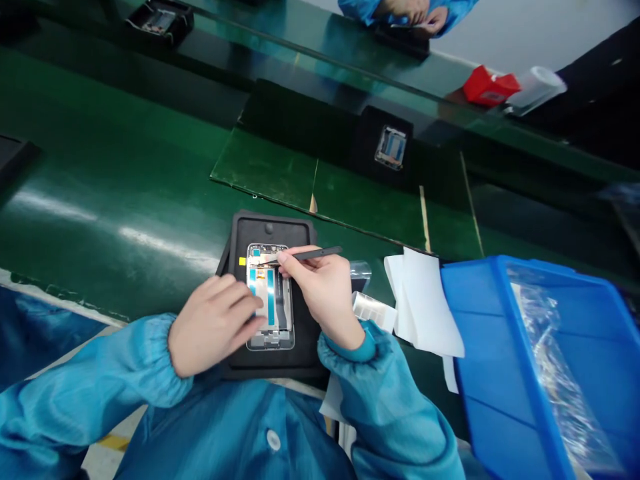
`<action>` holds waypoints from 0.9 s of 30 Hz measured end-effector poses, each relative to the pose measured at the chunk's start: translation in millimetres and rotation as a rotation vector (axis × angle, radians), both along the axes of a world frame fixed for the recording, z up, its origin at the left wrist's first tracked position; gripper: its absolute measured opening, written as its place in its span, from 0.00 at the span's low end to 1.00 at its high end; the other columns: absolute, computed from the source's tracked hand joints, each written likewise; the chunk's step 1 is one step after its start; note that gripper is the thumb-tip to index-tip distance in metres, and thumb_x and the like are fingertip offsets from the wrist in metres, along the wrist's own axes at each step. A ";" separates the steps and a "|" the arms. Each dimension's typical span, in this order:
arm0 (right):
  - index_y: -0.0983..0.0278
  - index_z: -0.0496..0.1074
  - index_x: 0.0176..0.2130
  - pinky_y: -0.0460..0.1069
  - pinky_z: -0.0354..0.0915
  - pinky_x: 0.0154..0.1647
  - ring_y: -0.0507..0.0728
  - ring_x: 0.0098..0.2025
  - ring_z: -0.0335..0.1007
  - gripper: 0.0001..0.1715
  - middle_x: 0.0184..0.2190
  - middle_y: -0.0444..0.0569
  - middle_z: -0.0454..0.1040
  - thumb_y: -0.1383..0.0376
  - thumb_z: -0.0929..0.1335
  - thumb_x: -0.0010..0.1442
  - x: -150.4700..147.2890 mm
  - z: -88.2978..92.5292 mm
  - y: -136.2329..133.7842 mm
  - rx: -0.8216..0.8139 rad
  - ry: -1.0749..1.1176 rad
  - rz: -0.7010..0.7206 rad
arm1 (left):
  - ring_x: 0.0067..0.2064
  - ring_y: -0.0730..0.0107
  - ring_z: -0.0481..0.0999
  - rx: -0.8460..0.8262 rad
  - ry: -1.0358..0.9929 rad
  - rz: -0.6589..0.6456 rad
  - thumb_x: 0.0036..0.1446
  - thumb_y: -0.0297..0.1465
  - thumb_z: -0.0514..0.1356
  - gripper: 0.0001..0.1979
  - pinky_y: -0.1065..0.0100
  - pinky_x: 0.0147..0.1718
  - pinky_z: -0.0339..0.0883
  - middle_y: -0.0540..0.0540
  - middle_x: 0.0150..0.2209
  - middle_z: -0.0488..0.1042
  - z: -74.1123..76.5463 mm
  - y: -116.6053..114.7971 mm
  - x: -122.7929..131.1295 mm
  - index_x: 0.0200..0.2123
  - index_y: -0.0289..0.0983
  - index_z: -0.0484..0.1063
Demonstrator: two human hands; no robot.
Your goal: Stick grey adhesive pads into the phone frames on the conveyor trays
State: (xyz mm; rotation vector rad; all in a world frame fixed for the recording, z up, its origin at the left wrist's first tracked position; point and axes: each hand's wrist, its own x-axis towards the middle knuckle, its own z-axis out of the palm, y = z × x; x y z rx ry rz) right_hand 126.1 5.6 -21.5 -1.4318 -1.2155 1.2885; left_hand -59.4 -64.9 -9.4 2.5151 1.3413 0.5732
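Observation:
An opened phone body (283, 340) with blue strips and a black flex cable lies in a black tray (305, 357). In my right hand (327, 287) is a pair of black tweezers (317, 253), pinched between thumb and fingers. Their thin tip reaches the upper part of the phone. My left hand (217, 323) is over the phone's left edge, fingers loosely bent and apart, with nothing seen in it. Whether its fingertips touch the phone I cannot tell. A small yellow tab (243, 261) sits beside the phone's upper left edge.
To the right are white paper sheets (425, 307), a printed label sheet (373, 312) and a blue bin (485, 347) with clear plastic bags. Beyond the raised green board (360, 207), another phone body (391, 147) lies in a black tray. A co-worker's hands (420, 13) show across the bench.

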 end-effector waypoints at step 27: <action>0.64 0.78 0.29 0.48 0.75 0.31 0.57 0.29 0.79 0.10 0.27 0.49 0.81 0.60 0.76 0.51 0.5 4.1 -2.1 -0.019 -0.076 0.000 | 0.38 0.61 0.70 0.126 -0.053 0.211 0.65 0.30 0.56 0.11 0.60 0.36 0.67 0.42 0.37 0.72 -26.7 24.7 -8.7 0.47 0.34 0.75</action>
